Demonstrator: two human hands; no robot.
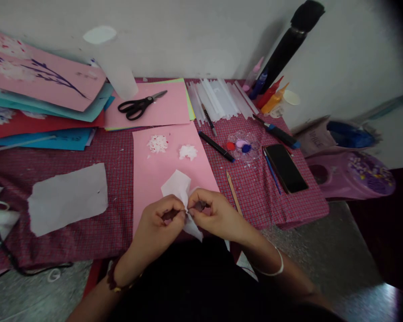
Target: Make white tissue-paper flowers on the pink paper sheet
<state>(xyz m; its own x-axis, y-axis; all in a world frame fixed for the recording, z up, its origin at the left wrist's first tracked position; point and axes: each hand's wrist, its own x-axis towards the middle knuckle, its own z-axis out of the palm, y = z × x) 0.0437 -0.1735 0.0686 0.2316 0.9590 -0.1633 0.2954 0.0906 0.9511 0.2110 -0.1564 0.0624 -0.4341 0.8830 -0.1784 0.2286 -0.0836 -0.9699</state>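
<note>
Between my two hands is a piece of white tissue paper [177, 183], pinched in at its middle and flaring out above and below the fingers. My left hand [159, 223] grips it from the left with thumb and forefinger. From the other side, my right hand [218, 214] pinches the same spot, fingertips nearly touching the left ones. Both hands are over the lower part of a pink sheet [174, 165]. Higher on that sheet lie a white tuft with red specks [157, 144] and a plain white tuft [188, 152].
Left lies a white paper piece [70, 199]; behind are decorated cards [53, 80] and black scissors [143, 105]. Rightward are a black marker [216, 146], paint palette [243, 146], wooden stick [234, 192], paintbrush [272, 170], cutter [278, 133], phone [286, 168] and paint tubes [272, 96].
</note>
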